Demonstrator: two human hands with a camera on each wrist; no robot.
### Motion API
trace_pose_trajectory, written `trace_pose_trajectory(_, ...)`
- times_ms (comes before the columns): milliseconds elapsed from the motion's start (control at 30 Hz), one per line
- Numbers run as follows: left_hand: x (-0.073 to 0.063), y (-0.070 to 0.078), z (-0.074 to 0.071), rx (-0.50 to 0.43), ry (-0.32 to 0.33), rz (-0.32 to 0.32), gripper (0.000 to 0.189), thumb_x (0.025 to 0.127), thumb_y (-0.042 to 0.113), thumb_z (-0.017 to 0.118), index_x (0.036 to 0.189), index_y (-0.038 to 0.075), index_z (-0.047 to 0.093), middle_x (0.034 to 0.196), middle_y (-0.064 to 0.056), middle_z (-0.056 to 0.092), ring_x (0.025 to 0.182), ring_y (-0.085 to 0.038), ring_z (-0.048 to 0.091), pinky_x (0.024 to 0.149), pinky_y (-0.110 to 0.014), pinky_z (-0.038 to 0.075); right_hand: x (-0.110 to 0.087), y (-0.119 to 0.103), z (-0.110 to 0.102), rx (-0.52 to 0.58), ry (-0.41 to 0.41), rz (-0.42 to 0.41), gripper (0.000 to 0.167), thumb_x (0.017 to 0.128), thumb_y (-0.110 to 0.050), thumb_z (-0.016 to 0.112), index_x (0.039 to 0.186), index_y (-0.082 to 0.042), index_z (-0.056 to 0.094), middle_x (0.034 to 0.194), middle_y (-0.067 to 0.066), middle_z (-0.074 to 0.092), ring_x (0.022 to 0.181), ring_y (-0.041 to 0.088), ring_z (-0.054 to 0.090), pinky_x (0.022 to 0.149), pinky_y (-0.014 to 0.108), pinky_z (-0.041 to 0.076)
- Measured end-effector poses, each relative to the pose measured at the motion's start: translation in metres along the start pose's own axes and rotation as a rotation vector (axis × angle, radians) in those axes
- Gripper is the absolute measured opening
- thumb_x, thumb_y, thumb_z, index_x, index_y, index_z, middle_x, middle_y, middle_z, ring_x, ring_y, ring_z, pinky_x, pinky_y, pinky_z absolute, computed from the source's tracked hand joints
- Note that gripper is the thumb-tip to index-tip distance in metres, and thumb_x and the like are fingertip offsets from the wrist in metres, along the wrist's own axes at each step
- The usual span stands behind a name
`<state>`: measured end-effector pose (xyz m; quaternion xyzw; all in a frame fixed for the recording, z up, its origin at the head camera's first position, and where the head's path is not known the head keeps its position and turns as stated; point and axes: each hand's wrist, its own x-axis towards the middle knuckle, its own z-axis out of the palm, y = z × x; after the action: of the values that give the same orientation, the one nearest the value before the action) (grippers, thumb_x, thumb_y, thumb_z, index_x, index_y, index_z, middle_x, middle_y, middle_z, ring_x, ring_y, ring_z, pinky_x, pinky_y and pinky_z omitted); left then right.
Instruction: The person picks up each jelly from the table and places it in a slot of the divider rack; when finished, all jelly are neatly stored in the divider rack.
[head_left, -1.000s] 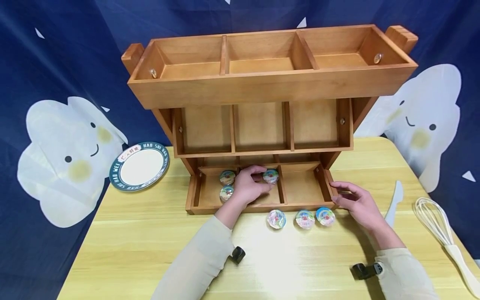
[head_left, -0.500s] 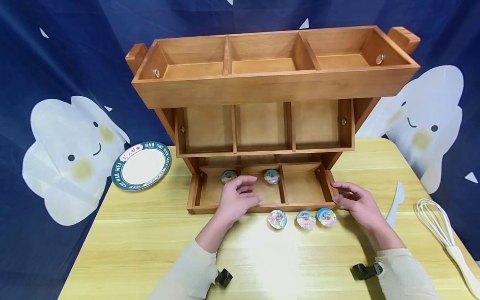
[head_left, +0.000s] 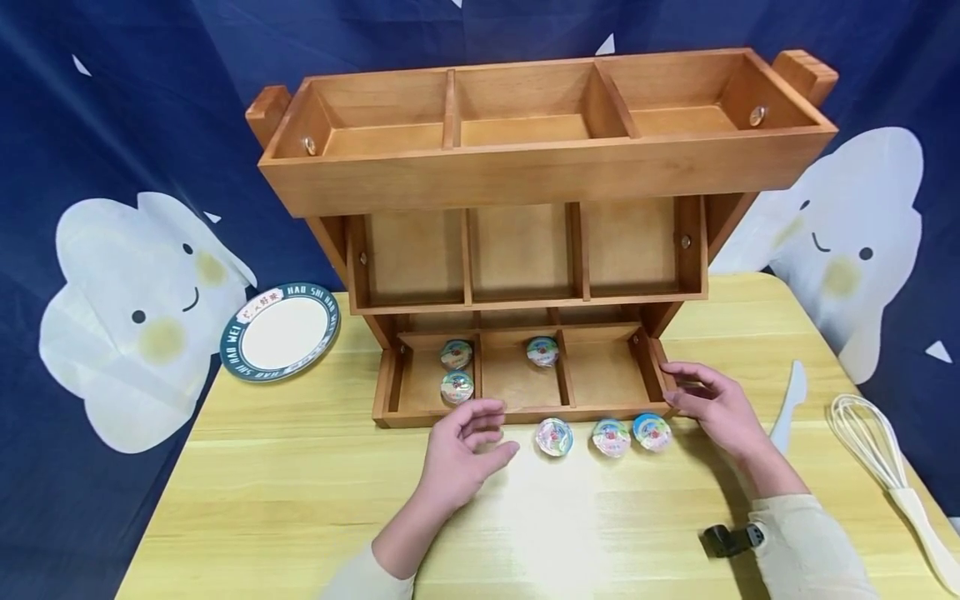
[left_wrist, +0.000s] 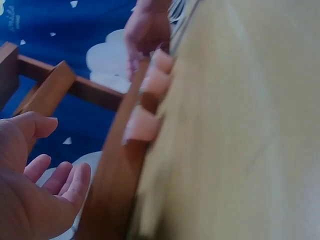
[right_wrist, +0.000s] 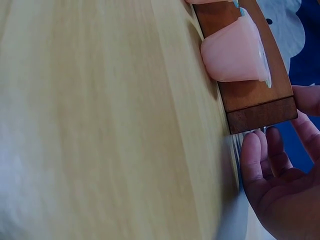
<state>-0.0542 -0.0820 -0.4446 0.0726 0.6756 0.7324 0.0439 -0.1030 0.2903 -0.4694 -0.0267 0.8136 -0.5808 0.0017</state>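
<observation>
My left hand [head_left: 459,458] hovers empty over the table in front of the bottom tray [head_left: 420,419], fingers spread and slightly bent. Within the tray's left compartment are two foil-lidded jelly cups, one [head_left: 456,354] behind the other [head_left: 457,387]. Another jelly cup [head_left: 542,351] sits at the back of the middle compartment. Along the tray's front edge stand three more, a left one [head_left: 553,437], a middle one [head_left: 611,437] and a right one [head_left: 651,432]; the right wrist view shows a pink cup body [right_wrist: 235,52]. My right hand [head_left: 716,412] touches the tray's right end with relaxed fingers.
Above the tray rise two more three-compartment wooden tiers, a middle one [head_left: 525,302] and a top one [head_left: 547,179] that juts forward. A green-rimmed plate [head_left: 234,354] lies at left. A white plastic knife [head_left: 787,408] and a whisk [head_left: 873,442] lie at right.
My left hand has drawn back from the tray toward me, leaving the jelly cup in the middle compartment. My right hand stays at the tray's right end.
</observation>
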Motion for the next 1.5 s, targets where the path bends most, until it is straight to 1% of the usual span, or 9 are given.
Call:
trace_pose_trajectory(167, -0.007, -0.014, 0.012, 0.011, 0.002, -0.108, 0.048, 0.075, -0.008, 0.081, 0.119, -0.009, 0.062, 0.117, -0.027, 0.061, 0.105, -0.045, 0.060, 0.090, -0.043, 0.054, 0.001, -0.001, 0.000, -0.003, 0.001, -0.003, 0.041, 0.091, -0.001, 0.070, 0.131, 0.002, 0.060, 0.111, -0.005, 0.063, 0.090, 0.009, 0.064, 0.069, 0.022, 0.055)
trace_pose_trajectory(267, -0.008, -0.024, 0.020, 0.050, -0.004, -0.135, 0.047, 0.074, -0.006, 0.082, 0.118, -0.007, 0.064, 0.110, -0.024, 0.063, 0.100, -0.041, 0.063, 0.087, -0.040, 0.056, 0.001, -0.001, 0.000, 0.003, 0.002, 0.000, 0.041, 0.091, 0.000, 0.070, 0.131, 0.002, 0.060, 0.111, -0.006, 0.063, 0.090, 0.009, 0.064, 0.069, 0.022, 0.055)
trace_pose_trajectory(500, -0.002, -0.039, 0.035, 0.135, -0.010, -0.109, 0.047, 0.072, -0.003, 0.084, 0.116, 0.002, 0.069, 0.104, -0.015, 0.065, 0.091, -0.029, 0.067, 0.079, -0.032, 0.059, 0.001, -0.001, 0.000, 0.017, 0.004, 0.005, 0.041, 0.091, -0.001, 0.070, 0.131, 0.002, 0.060, 0.110, -0.006, 0.063, 0.090, 0.008, 0.064, 0.070, 0.022, 0.055)
trace_pose_trajectory(733, 0.001, -0.044, 0.040, 0.180, -0.028, -0.129, 0.049, 0.071, -0.005, 0.084, 0.116, 0.009, 0.070, 0.102, -0.006, 0.066, 0.075, -0.019, 0.067, 0.068, -0.028, 0.059, 0.001, -0.001, 0.000, 0.003, 0.001, 0.008, 0.042, 0.091, -0.001, 0.070, 0.131, 0.002, 0.060, 0.110, -0.005, 0.064, 0.089, 0.009, 0.064, 0.069, 0.023, 0.055)
trace_pose_trajectory(1033, -0.005, -0.036, 0.040, 0.222, -0.070, -0.102, 0.050, 0.071, -0.003, 0.084, 0.117, 0.005, 0.067, 0.101, -0.002, 0.066, 0.093, -0.025, 0.062, 0.072, -0.029, 0.058, 0.002, -0.002, 0.000, -0.019, 0.009, -0.004, 0.041, 0.091, -0.002, 0.070, 0.131, 0.002, 0.060, 0.111, -0.004, 0.063, 0.093, 0.012, 0.062, 0.070, 0.021, 0.054)
trace_pose_trajectory(1167, -0.005, -0.034, 0.040, 0.253, -0.087, -0.101, 0.051, 0.070, -0.002, 0.085, 0.118, 0.004, 0.066, 0.100, -0.002, 0.066, 0.092, -0.026, 0.062, 0.072, -0.029, 0.058, 0.001, -0.001, 0.000, -0.012, 0.011, -0.003, 0.041, 0.091, -0.001, 0.070, 0.131, 0.003, 0.060, 0.111, -0.004, 0.062, 0.095, 0.011, 0.061, 0.071, 0.021, 0.054)
trace_pose_trajectory(1333, 0.000, -0.038, 0.039, 0.308, -0.128, -0.032, 0.049, 0.071, -0.001, 0.086, 0.116, 0.005, 0.069, 0.103, 0.000, 0.066, 0.093, -0.023, 0.063, 0.077, -0.030, 0.058, 0.000, 0.000, 0.000, -0.014, 0.008, 0.000, 0.041, 0.092, -0.002, 0.070, 0.131, 0.002, 0.060, 0.111, -0.003, 0.062, 0.094, 0.011, 0.061, 0.071, 0.022, 0.054)
trace_pose_trajectory(1400, 0.003, -0.041, 0.039, 0.301, -0.155, -0.012, 0.048, 0.072, -0.003, 0.086, 0.117, 0.007, 0.070, 0.108, 0.000, 0.065, 0.091, -0.022, 0.065, 0.078, -0.030, 0.058, 0.000, 0.000, 0.000, -0.011, 0.006, 0.003, 0.041, 0.092, -0.002, 0.070, 0.132, 0.002, 0.060, 0.111, -0.003, 0.062, 0.094, 0.011, 0.061, 0.071, 0.022, 0.055)
trace_pose_trajectory(1500, 0.007, -0.045, 0.039, 0.271, -0.192, -0.021, 0.047, 0.073, -0.004, 0.085, 0.116, 0.009, 0.071, 0.112, 0.000, 0.065, 0.082, -0.018, 0.066, 0.074, -0.028, 0.058, 0.000, -0.001, 0.000, -0.008, 0.005, 0.007, 0.041, 0.092, -0.001, 0.070, 0.132, 0.002, 0.060, 0.111, -0.003, 0.062, 0.093, 0.010, 0.062, 0.070, 0.022, 0.055)
